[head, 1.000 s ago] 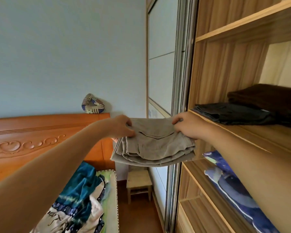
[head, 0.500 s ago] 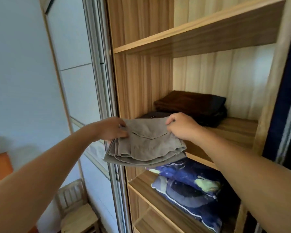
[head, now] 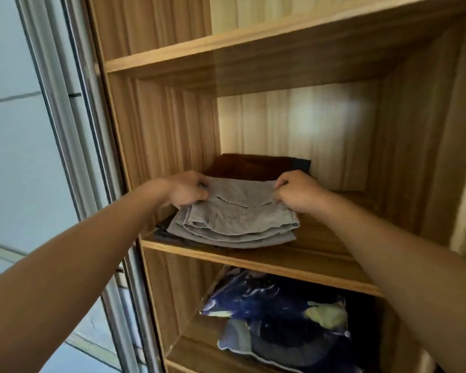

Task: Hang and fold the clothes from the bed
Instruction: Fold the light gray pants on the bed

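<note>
Now both hands (head: 242, 192) pinch the folded grey garment's (head: 234, 219) far corners on the shelf (head: 253, 258).

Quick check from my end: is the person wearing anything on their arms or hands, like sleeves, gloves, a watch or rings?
Nothing shows. The left hand and the right hand are bare, with no gloves, and I can make out no rings, though the fingers are partly curled out of sight. Both forearms are uncovered from wrist to the frame edge: no sleeves, cuffs, watch or bracelet. Any clothing higher up lies out of view.
</note>
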Demonstrator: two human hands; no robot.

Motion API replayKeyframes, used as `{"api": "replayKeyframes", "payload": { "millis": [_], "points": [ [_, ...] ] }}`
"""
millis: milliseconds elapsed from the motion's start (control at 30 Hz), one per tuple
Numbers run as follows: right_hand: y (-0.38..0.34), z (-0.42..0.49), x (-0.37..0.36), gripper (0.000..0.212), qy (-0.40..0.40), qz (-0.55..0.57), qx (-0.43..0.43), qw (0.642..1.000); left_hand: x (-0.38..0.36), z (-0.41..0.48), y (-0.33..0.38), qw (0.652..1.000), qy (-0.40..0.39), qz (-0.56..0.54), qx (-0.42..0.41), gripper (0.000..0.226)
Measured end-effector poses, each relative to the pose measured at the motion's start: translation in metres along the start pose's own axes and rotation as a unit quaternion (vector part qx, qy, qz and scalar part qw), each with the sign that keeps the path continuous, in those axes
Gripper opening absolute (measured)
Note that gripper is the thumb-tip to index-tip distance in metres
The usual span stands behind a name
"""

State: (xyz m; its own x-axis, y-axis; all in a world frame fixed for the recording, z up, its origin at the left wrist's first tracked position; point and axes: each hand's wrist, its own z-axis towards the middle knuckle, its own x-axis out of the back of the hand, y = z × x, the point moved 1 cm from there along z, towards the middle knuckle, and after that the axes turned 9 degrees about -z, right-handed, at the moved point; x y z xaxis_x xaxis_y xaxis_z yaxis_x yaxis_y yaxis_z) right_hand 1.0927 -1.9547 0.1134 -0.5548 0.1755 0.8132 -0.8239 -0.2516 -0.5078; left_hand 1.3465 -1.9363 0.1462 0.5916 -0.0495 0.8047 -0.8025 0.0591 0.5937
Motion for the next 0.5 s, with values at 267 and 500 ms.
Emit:
{"api": "replayKeyframes", "payload": {
  "millis": [267, 500],
  "points": [
    [-0.057, 0.039, -0.057, 0.019, -0.035, -0.005, -0.046, 0.998, 0.036, 0.074, -0.064, 0.991, 0.052, 0.125, -0.002, 0.035],
    [-0.047, 0.049, -0.104, 0.025, -0.104, -0.04, -0.085, 0.99, -0.01, 0.101, -0.114, 0.965, 0.019, 0.26, -0.006, 0.033]
  ]
}}
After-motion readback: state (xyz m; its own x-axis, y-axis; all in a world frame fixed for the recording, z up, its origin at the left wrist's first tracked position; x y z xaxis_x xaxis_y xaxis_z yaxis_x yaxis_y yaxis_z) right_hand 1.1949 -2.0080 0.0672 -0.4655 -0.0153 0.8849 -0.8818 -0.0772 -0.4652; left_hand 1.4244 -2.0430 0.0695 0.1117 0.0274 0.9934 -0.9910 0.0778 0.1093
